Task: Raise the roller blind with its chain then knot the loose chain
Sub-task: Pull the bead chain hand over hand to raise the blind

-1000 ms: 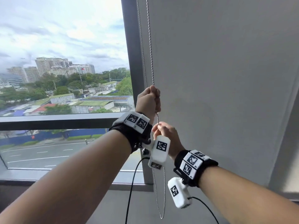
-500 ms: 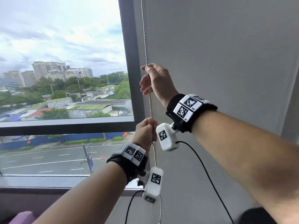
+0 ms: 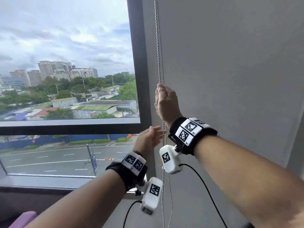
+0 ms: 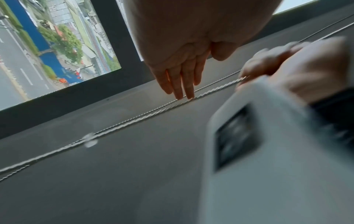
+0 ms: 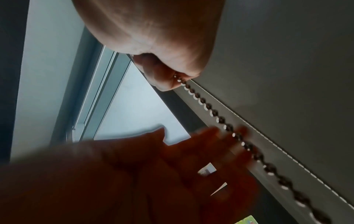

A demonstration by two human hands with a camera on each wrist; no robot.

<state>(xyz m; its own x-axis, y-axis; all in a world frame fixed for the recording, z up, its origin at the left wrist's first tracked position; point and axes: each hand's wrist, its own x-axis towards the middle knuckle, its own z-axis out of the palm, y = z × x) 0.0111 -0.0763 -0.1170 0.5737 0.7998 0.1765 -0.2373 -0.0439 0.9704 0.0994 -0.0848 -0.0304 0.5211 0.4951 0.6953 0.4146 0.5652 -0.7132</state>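
We find the bead chain (image 3: 158,46) hanging in two strands along the left edge of the grey roller blind (image 3: 230,63), just beside the dark window frame (image 3: 137,63). Its loop runs down past both wrists and out of the head view at the bottom. The blind covers its whole pane as far as the views reach; its lower edge is not visible.

The right hand (image 3: 166,101) is the upper one. Its fingers are curled round one strand, and the right wrist view shows the beads leaving the closed fist. The left hand (image 3: 150,139) is lower, fingers straight and spread, holding nothing; the left wrist view puts their tips at the chain, though contact cannot be confirmed.

We judge the raising step to be in hand, with the knot not begun. The next move calls for the right hand to draw its strand down while the left takes a fresh grip on the same strand. Gripping the other strand would lower the blind.
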